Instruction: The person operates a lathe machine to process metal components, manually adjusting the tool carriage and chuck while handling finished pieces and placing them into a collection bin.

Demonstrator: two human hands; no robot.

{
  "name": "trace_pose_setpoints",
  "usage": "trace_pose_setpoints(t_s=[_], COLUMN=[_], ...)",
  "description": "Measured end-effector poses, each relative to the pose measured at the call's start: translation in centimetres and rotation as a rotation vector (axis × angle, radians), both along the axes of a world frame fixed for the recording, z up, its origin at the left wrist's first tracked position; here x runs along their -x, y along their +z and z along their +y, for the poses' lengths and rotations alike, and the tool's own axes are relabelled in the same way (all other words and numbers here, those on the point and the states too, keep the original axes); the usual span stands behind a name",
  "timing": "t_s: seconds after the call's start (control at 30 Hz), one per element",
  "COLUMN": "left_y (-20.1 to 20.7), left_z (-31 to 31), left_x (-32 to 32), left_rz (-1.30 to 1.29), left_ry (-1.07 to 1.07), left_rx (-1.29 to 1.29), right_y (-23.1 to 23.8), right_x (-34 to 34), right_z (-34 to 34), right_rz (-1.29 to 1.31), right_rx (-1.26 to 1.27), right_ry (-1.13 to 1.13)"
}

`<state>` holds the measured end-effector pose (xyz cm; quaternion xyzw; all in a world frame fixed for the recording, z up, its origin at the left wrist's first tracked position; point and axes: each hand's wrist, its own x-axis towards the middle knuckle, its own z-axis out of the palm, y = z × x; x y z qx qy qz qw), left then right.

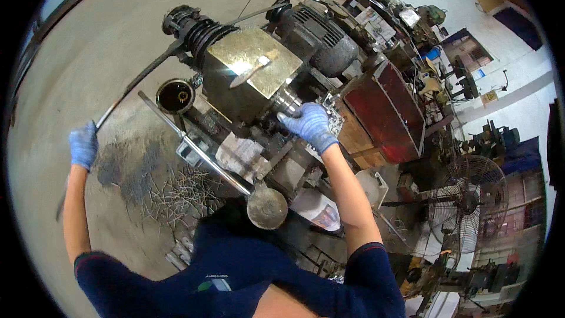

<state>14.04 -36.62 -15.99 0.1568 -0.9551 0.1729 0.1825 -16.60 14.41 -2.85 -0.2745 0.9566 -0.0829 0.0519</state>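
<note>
My left hand (84, 144), in a blue knit glove, is closed round a long metal lever (138, 82). The lever slopes up to a dark, greasy ringed shaft (203, 34) on the left end of a lathe-like machine. My right hand (310, 125), gloved alike, is at the shiny steel spindle nose (286, 101) on the machine's other side. Its thumb and fingers are bent at the spindle's end; what lies between them is hidden. On top of the box-shaped metal housing (253, 59) rests a brush (254, 72) with a pale handle.
A cup of dark oil (175, 95) is fixed beside the housing, with a bright steel bar (215, 165) nearer me. A round metal pan (266, 207) sits close to my body. Thin metal rods (182, 194) litter the floor. A motor (318, 38), red-brown box (385, 112) and fan (468, 200) stand beyond.
</note>
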Motion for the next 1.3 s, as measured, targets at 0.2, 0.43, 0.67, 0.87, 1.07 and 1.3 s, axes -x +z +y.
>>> trace_pose_setpoints(t_s=[0.2,0.43,0.67,0.87,1.07,1.3], left_y=[-1.2,6.3,15.4,11.5,11.0,10.2], left_z=[-8.2,3.6,26.2,30.9,37.7,37.1], left_x=[3.6,10.7,19.7,21.7,21.6,21.7], left_rz=[-0.030,0.208,0.286,0.329,0.126,-0.308], left_ry=[0.110,0.031,-0.380,-0.735,-0.844,-0.924], left_rx=[0.087,-0.342,-0.575,-0.450,-0.395,-0.249], right_y=[-0.4,0.7,1.5,-2.5,-7.6,-6.6], right_x=[0.7,-2.7,-11.3,-18.5,-23.1,-23.6], right_z=[0.1,1.6,9.9,19.9,26.0,25.8], right_rz=[0.050,0.332,0.481,0.302,0.204,0.211], right_rx=[-0.010,0.028,0.540,0.516,0.505,0.640], right_ry=[0.010,0.072,0.096,-0.269,-0.474,-0.472])
